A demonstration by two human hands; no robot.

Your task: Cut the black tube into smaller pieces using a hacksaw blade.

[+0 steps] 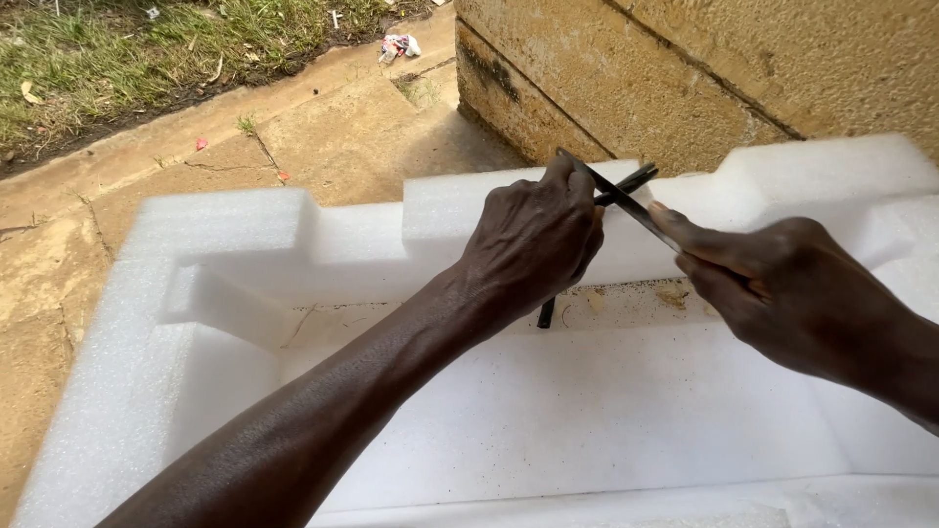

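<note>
My left hand (533,244) is closed around a thin black stick (626,183) that runs from its top end near the wall down past my palm to a lower end (546,314) over the foam. My right hand (773,284) grips a dark flat blade (626,203), its tip crossing the stick just above my left thumb. Both hands hover over a large white foam tray (225,235) with notched raised walls. Specks of dark and brown shavings (673,294) lie on the tray floor under the hands.
A rough tan stone wall (704,68) rises just behind the tray. Cracked concrete paving (323,127) lies to the left, with grass (117,49) beyond it and a bit of crumpled litter (398,45) at the edge.
</note>
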